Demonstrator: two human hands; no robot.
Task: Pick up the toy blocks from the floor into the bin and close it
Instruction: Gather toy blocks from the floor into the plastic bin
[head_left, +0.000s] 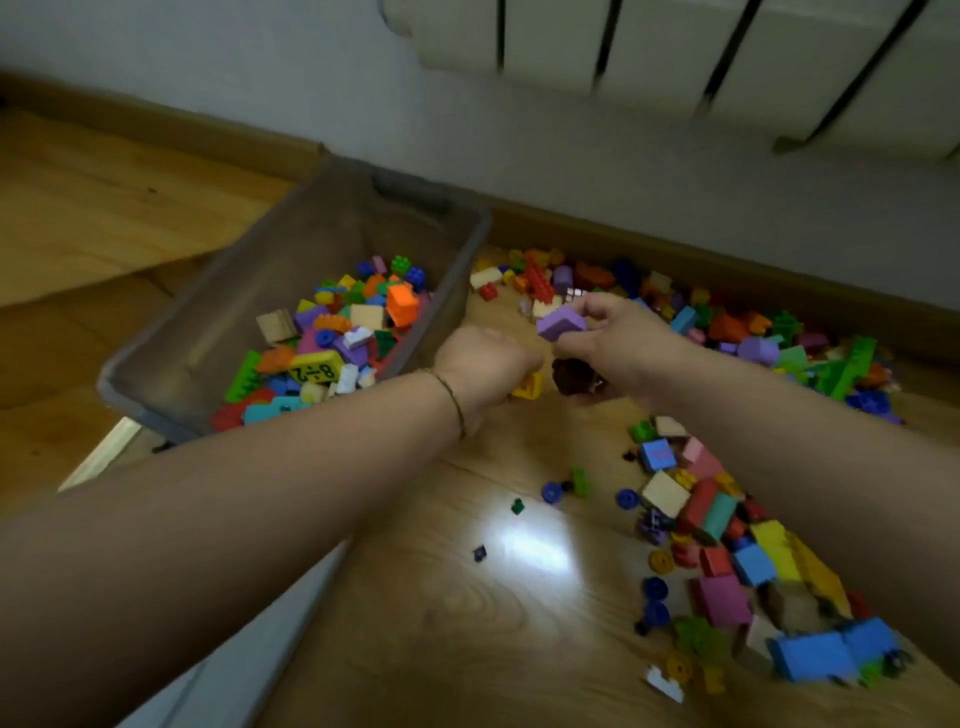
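Wooden floor (441, 597), glare patch mid-frame. White radiator (675, 47) on the wall above, skirting board (779, 291) running under it.

Grey see-through bin (291, 244) stands on the floor at left, lid off, its far end close to the skirting. Its near half carries a heap of mixed blocks (332, 338); a yellow one marked 8÷2 (314, 370) lies on top near the front.

Loose blocks on the floor in two spreads: a band along the skirting (753, 332) to the right of the bin, and a denser pile (727, 545) under the right forearm. A few small strays lie apart between the arms.

Both arms reach forward, hands just beside the bin's right wall and above the floor.

Left hand (483, 364), thin bracelet (452, 400) at the wrist: back of hand up, fingers curled under and closed on a yellow block (529, 387) that pokes out below the knuckles.

Right hand (618, 348), close to the left: fingers (602, 307) and thumb pinch a purple block (560, 322) at its right edge, block lifted off the floor and sticking out leftward. A dark piece (571, 374) sits under this palm; blurred, cannot tell whether it is held
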